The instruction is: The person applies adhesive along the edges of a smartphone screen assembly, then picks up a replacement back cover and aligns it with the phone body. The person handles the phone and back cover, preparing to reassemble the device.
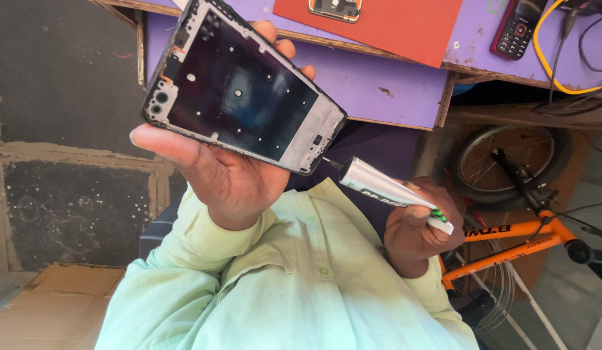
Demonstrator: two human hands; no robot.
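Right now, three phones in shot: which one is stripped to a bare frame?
The one in the left hand: the phone frame, open with a dark inner plate. The keypad phone and orange-edged phone lie on the purple table.

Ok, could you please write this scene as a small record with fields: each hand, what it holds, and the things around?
left hand: holds phone frame up, open side to camera
right hand: grips glue tube
tube tip: at the frame's lower corner
bench: purple top, red mat, keypad phone, yellow cable
background: orange bicycle
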